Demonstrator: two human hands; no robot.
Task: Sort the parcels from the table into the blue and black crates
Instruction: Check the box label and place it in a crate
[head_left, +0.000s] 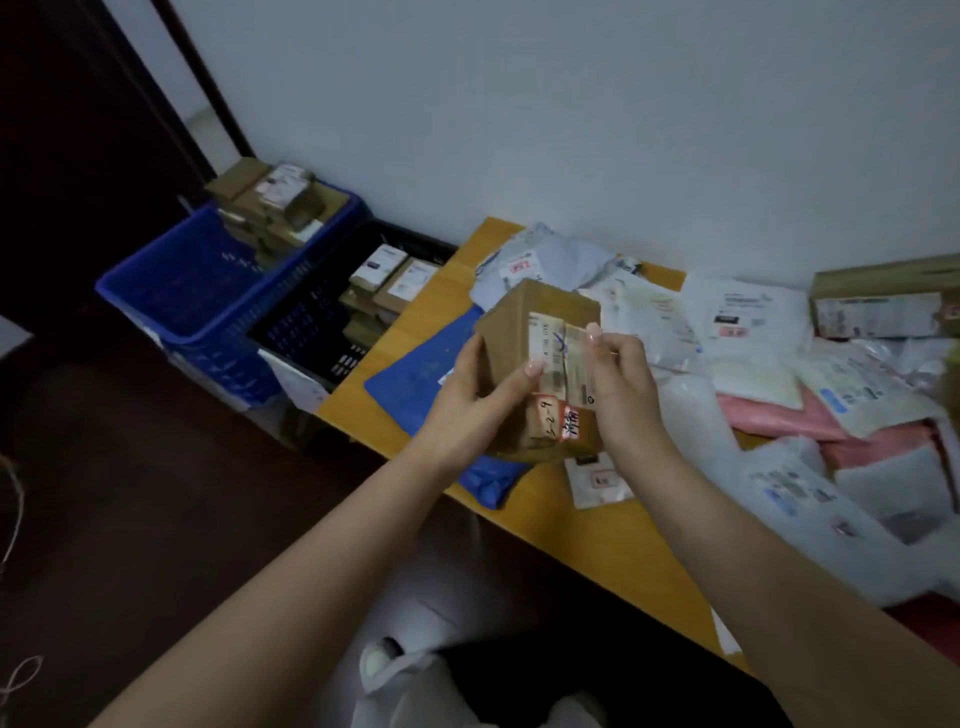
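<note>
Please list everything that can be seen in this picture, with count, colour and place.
cardboard box: one, brown, held above the table edge
table: one, yellow-orange, right
blue crate: one, left, holds brown boxes
black crate: one, between blue crate and table, holds boxes
blue mailer bag: one, table's left end
soft parcels: many, white, grey, pink, across table
long box: one, brown, far right
left hand: grips the cardboard box
right hand: grips the cardboard box

My view shows two bare forearms with no sleeves, watch or rings. The left hand and right hand have short, pale, glossy nails. Near the bottom edge, light grey-white trousers cover my legs, with dark fabric just right of them.
</note>
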